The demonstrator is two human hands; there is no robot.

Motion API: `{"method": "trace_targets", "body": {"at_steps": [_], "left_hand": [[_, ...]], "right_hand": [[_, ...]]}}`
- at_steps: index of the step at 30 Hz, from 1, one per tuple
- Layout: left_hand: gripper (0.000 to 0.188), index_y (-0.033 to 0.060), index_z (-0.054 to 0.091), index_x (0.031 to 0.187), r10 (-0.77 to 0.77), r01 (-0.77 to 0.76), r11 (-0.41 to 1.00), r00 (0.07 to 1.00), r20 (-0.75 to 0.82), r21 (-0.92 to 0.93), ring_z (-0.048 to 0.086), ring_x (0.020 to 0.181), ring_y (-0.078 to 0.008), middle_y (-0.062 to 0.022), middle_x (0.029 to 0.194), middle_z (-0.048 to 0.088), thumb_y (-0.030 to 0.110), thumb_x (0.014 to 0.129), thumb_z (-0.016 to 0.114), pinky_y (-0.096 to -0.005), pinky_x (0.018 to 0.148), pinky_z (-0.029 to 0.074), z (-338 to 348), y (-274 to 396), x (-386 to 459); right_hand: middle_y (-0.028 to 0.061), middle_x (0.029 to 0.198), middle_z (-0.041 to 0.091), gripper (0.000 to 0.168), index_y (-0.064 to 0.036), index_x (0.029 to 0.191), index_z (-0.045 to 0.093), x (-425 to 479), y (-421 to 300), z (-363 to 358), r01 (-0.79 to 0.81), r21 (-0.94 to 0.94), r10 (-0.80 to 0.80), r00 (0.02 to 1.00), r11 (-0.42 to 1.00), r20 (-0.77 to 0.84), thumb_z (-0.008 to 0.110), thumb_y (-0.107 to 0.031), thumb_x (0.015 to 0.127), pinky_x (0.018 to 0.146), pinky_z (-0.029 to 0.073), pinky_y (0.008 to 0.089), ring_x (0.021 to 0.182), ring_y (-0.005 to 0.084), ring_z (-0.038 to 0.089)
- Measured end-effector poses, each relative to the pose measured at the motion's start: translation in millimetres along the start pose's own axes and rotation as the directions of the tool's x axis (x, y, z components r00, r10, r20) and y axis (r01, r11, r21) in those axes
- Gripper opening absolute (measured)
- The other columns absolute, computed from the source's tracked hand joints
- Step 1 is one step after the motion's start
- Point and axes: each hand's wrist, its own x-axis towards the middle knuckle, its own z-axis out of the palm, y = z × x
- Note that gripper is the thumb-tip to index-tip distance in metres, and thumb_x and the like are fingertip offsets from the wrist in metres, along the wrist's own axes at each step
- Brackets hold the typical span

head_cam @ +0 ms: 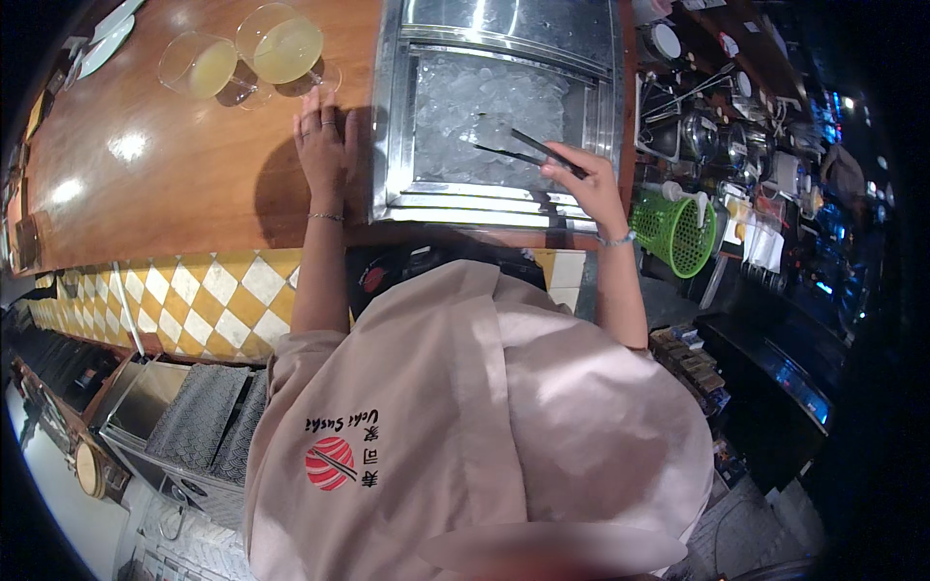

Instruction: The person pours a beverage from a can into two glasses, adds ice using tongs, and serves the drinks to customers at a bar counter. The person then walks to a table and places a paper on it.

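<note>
Black tongs (534, 151) are held in my right hand (588, 181), their tips apart over crushed or broken ice (487, 109) in a steel ice well (404, 131). My left hand (323, 145) rests on the wooden counter (182, 160) with its fingers apart, its fingertips at the foot of a stemmed glass (280, 51) of cloudy pale yellow drink. A second stemmed glass (207, 69) with similar drink stands to its left. Whether the tong tips hold a piece of ice is not plain.
A green plastic basket (686, 236) sits right of the well, below crowded bar tools and containers (697, 134). White plates (107, 51) lie at the counter's far left. A steel cover (508, 22) adjoins the ice well's far side. Yellow and white tiles (218, 290) face the counter's near side.
</note>
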Motion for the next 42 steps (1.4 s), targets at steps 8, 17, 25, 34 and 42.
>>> {"method": "trace_targets", "body": {"at_steps": [8,17,25,34,42], "left_hand": [[0.049,0.0081,0.044,0.134,0.034,-0.034,0.999,0.999,-0.012,-0.008,0.035,0.133,-0.0305,-0.0153,0.141,0.04,0.033,0.092,0.052,-0.0464,0.111,0.021,4,-1,2],[0.051,0.0069,0.044,0.134,0.034,-0.034,0.999,0.999,0.019,-0.011,0.035,0.132,-0.0327,-0.0181,0.142,0.039,0.033,0.091,0.053,-0.0483,0.11,0.021,1,-1,4],[0.052,0.007,0.045,0.134,-0.002,0.003,1.0,0.998,0.059,-0.004,0.032,0.134,-0.0317,-0.0174,0.143,0.038,0.034,0.09,0.053,-0.0479,0.111,0.02,-2,4,4],[0.052,0.0068,0.045,0.134,0.007,-0.007,1.0,0.999,0.051,0.004,0.033,0.134,-0.0329,-0.0172,0.143,0.038,0.034,0.09,0.053,-0.0483,0.111,0.02,1,1,4],[0.05,0.0066,0.045,0.133,0.021,-0.022,1.0,0.999,0.035,0.012,0.033,0.134,-0.0331,-0.0175,0.142,0.039,0.034,0.091,0.051,-0.049,0.111,0.02,1,1,4]], "right_hand": [[0.0088,0.082,0.069,0.037,-0.012,0.103,0.069,13,42,-17,-0.087,-0.778,-0.169,0.955,0.622,-0.242,0.064,-0.042,0.082,0.057,0.05,0.0374,0.07,0.0285,0.066],[0.0107,0.079,0.069,0.033,-0.012,0.102,0.067,33,61,13,-0.173,-0.83,-0.062,0.968,0.53,-0.242,0.068,-0.035,0.079,0.058,0.051,0.0399,0.07,0.0293,0.067],[0.0097,0.078,0.069,0.04,-0.018,0.104,0.071,42,51,2,-0.263,-0.745,0.137,0.964,0.612,-0.228,0.065,-0.048,0.079,0.063,0.052,0.0392,0.076,0.0279,0.067],[0.0159,0.084,0.068,0.048,-0.016,0.106,0.07,46,72,-3,-0.286,-0.676,0.172,0.957,0.679,-0.233,0.062,-0.055,0.079,0.068,0.052,0.0412,0.081,0.0327,0.066],[0.0131,0.083,0.069,0.036,-0.013,0.104,0.069,57,60,16,-0.231,-0.753,0.062,0.967,0.616,-0.246,0.065,-0.041,0.081,0.063,0.052,0.0403,0.076,0.0308,0.067]]}}
